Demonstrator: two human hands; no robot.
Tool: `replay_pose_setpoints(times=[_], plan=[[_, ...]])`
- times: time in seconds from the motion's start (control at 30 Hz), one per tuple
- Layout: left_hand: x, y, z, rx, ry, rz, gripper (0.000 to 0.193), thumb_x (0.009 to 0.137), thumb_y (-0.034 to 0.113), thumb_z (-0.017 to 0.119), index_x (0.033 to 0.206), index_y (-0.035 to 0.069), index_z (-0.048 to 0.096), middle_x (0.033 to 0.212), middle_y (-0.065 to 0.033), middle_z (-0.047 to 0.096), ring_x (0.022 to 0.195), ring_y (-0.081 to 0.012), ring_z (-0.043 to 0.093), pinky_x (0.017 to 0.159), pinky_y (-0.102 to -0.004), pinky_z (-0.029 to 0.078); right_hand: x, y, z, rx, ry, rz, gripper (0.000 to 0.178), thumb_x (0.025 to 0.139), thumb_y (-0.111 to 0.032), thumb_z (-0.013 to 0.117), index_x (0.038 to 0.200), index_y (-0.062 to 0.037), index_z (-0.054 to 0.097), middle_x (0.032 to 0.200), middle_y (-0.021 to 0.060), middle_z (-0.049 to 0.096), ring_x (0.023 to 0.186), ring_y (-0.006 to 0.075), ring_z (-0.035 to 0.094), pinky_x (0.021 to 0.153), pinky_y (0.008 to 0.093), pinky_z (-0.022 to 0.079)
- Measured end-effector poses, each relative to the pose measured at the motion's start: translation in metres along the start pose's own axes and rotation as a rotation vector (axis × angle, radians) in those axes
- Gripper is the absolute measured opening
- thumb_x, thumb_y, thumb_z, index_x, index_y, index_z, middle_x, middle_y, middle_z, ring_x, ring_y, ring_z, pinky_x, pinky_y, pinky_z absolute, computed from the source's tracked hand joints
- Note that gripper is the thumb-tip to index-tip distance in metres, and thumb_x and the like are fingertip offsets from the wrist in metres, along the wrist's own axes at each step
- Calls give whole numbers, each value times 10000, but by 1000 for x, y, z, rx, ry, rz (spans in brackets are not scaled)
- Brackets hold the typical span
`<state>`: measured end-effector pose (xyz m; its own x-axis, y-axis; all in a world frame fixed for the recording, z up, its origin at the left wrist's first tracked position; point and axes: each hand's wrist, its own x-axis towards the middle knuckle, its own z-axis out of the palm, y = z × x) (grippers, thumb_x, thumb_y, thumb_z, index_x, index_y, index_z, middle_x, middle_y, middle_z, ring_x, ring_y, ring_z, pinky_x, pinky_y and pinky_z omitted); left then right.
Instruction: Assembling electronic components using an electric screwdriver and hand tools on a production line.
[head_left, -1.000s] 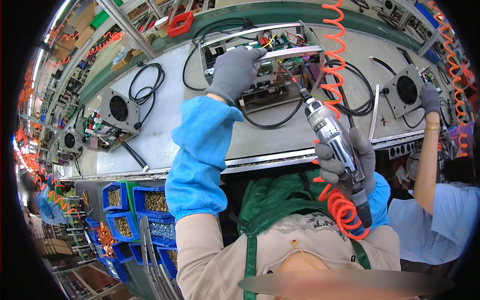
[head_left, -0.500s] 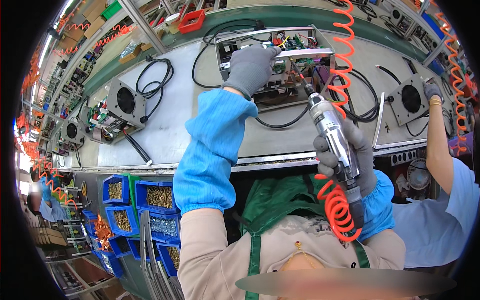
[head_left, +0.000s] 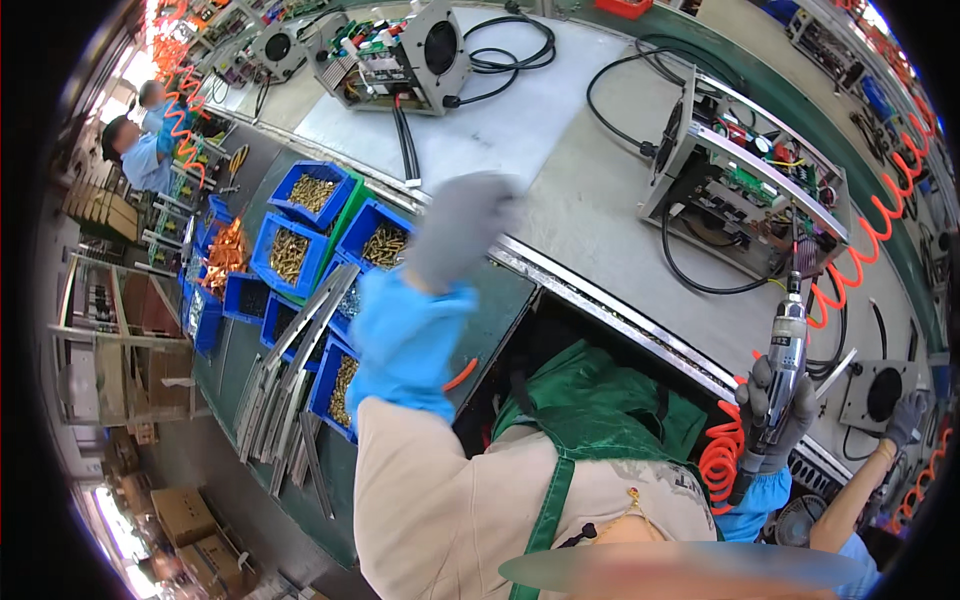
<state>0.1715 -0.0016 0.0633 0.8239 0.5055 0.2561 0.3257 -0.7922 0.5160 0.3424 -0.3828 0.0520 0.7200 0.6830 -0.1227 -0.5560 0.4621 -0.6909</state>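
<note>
My right hand (head_left: 797, 412), in a grey glove, is closed around a silver air screwdriver (head_left: 786, 345). The tool points up at the near right corner of an open metal chassis (head_left: 672, 150) filled with circuit boards and wires. My left hand (head_left: 462, 228), also gloved in grey, is over the bench's front edge, just right of a blue bin of brass-coloured fasteners (head_left: 384, 244). Motion smears its fingers, so I cannot make out their pose or anything in them. An orange coiled air hose (head_left: 722, 460) hangs below the screwdriver.
More blue bins (head_left: 290, 252) of small fasteners stand at the left beside a pile of metal strips (head_left: 275, 425). A second chassis with a fan (head_left: 440, 48) sits at the back with black cables. At the right, a co-worker's gloved hand (head_left: 908, 415) touches another fan unit (head_left: 880, 392).
My left hand has left the chassis and swung left toward the bins. The view has turned leftward. My right hand still holds the screwdriver, its tip still by the chassis.
</note>
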Motion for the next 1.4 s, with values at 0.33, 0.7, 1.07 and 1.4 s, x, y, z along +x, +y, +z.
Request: replay_pose_setpoints(times=[0.33,0.7,1.07,1.4], plan=[[-161,-90,-5,790,-202,-736,210,778,247,602,842,51,643,882,-175,655,830,-362,646,719,-452,520,-1,2,1,-143,79,-11,643,840,-397,622,1268,25,395,854,109,552,555,142,545,641,349,558],[-167,-77,-18,682,3,-623,200,834,206,619,967,69,677,906,-127,641,832,-338,626,748,-438,497,4,-3,6,-178,-11,-37,777,847,-332,628,1476,-131,218,889,147,569,570,159,589,625,345,578],[60,91,25,-317,-11,231,155,862,59,593,1002,6,634,887,-140,650,822,-250,647,726,-313,495,5,-10,9,-187,88,42,916,768,-329,691,1498,-201,154,837,145,587,536,189,586,590,373,582],[248,205,121,-41,-631,593,214,875,202,618,1043,96,698,925,-116,698,802,-224,640,742,-323,496,6,-16,18,-188,171,138,1079,660,-327,772,1509,-216,114,840,159,596,555,217,612,613,394,582]])
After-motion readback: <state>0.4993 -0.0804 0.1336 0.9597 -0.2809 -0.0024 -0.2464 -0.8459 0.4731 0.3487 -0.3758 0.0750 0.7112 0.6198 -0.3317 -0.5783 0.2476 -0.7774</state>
